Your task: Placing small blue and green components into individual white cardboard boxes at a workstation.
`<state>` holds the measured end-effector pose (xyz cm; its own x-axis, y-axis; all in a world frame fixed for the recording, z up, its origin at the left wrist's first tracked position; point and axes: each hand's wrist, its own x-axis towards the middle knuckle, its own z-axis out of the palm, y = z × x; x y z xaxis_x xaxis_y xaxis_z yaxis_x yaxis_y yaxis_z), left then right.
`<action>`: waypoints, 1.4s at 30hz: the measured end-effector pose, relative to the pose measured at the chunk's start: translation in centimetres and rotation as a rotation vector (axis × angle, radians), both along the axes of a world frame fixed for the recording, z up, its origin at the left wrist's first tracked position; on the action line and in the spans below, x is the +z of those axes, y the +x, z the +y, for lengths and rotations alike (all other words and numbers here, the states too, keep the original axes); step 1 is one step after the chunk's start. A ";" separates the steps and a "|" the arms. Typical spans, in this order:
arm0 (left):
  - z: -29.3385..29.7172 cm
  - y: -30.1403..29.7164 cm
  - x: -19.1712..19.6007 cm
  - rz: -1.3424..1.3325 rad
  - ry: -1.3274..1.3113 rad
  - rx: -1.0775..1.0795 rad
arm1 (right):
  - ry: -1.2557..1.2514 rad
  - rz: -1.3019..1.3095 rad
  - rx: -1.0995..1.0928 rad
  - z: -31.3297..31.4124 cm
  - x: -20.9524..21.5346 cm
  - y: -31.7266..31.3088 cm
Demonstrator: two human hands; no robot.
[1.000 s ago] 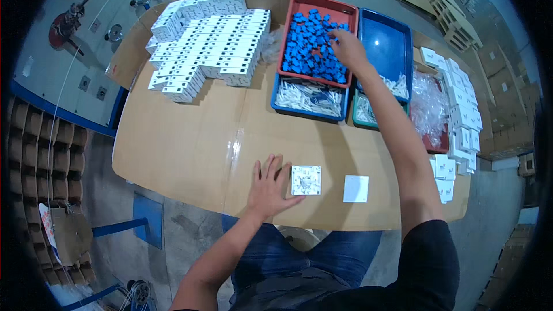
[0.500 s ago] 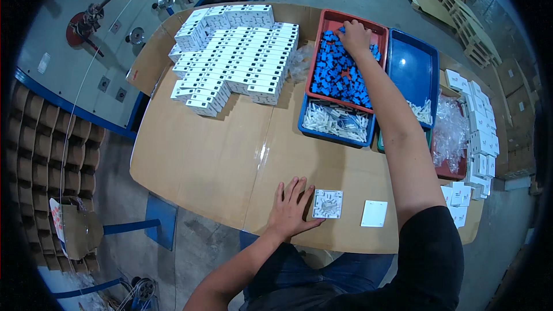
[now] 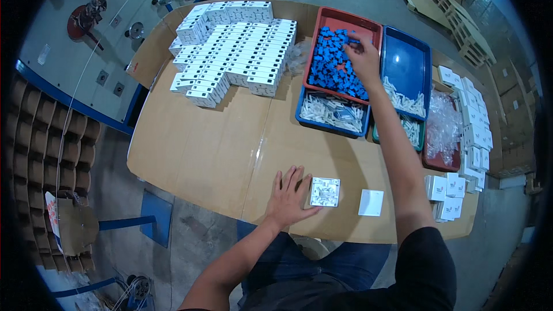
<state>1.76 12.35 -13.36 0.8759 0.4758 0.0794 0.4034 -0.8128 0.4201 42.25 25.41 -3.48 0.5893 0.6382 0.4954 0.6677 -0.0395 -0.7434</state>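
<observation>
My left hand (image 3: 288,198) lies flat on the cardboard tabletop, fingers spread. Its thumb and fingertips are beside a square white plastic housing (image 3: 325,192) whose moulded inner side faces up. To the right of that lies a flat white square plate (image 3: 371,202). My right hand (image 3: 364,60) is above the red tray (image 3: 357,18) of small blue plastic parts (image 3: 334,63). Its fingers are curled toward the thumb in a pinch. Blue shows at the fingertips, but whether a part is held or only lies behind them is unclear.
Rows of white square units (image 3: 236,52) stand at the back left. A blue tray (image 3: 332,132) of white pieces sits below the red one. Right of it are another blue tray (image 3: 406,52), a red tray with clear plastic bags (image 3: 442,126) and stacked white boxes (image 3: 475,121).
My right hand has lifted off the blue parts and drawn back slightly toward me, fingers pinched. My left hand stays beside the housing. The whole view has shifted a little.
</observation>
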 end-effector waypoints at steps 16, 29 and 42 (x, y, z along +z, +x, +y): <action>-0.5 0.5 -0.6 -0.033 0.052 0.001 | 0.342 0.977 0.400 -17.9 1.5 -15.2; -1.0 0.1 -0.6 -0.029 0.037 0.005 | 0.893 1.703 0.912 -27.6 3.4 -22.5; -0.8 0.4 -1.0 -0.075 0.061 0.010 | 0.901 1.855 0.776 -30.5 -1.4 -25.1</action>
